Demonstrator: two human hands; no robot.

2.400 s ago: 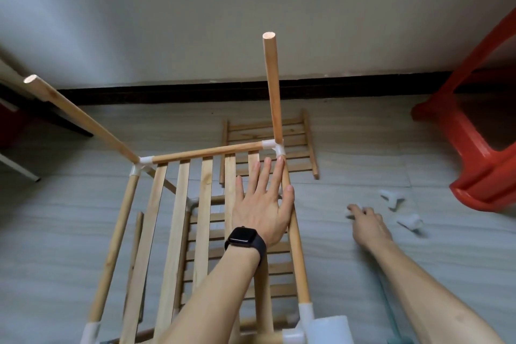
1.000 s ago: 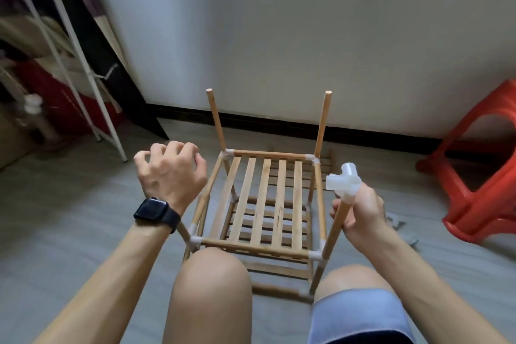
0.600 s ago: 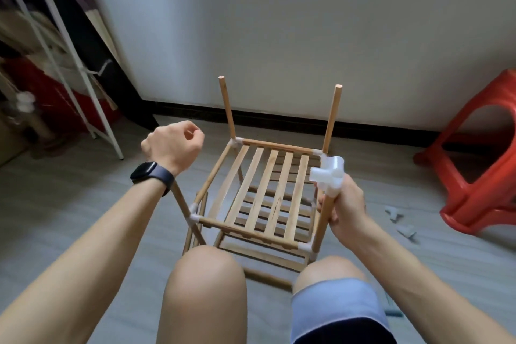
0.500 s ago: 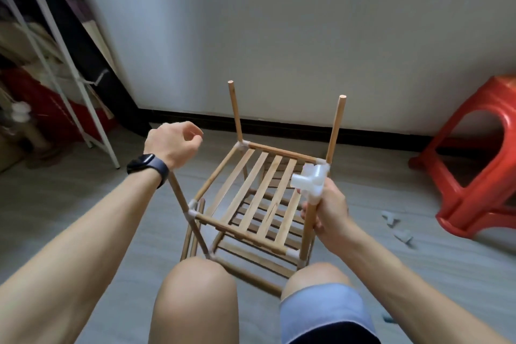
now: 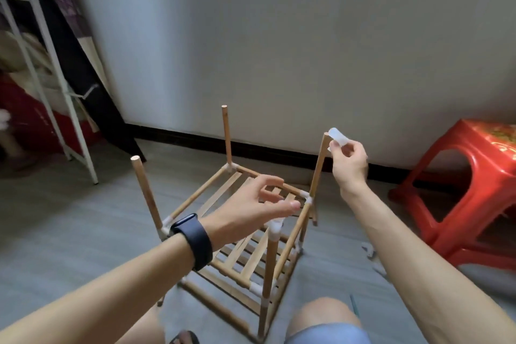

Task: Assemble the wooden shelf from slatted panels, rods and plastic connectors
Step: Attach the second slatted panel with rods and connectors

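Note:
The partly built wooden shelf (image 5: 245, 257) stands on the floor with slatted panels inside and four upright rods. The near right rod (image 5: 269, 265) carries a white plastic connector (image 5: 276, 227) on its top. My right hand (image 5: 349, 167) pinches another white connector (image 5: 338, 136) right beside the top of the far right rod (image 5: 318, 165). My left hand (image 5: 251, 209), a dark watch on its wrist, hovers over the top panel with relaxed fingers and holds nothing. The left rod (image 5: 145, 193) and the far rod (image 5: 226, 137) have bare tops.
A red plastic stool (image 5: 474, 193) stands at the right. A white metal rack (image 5: 53, 84) leans at the left by the wall. Loose white connectors (image 5: 369, 250) lie on the grey floor behind my right forearm. My knees are at the bottom edge.
My right hand has let go of the near right rod, whose connector stays on, and now holds a connector up at the far right rod. My left hand opened and moved right over the shelf.

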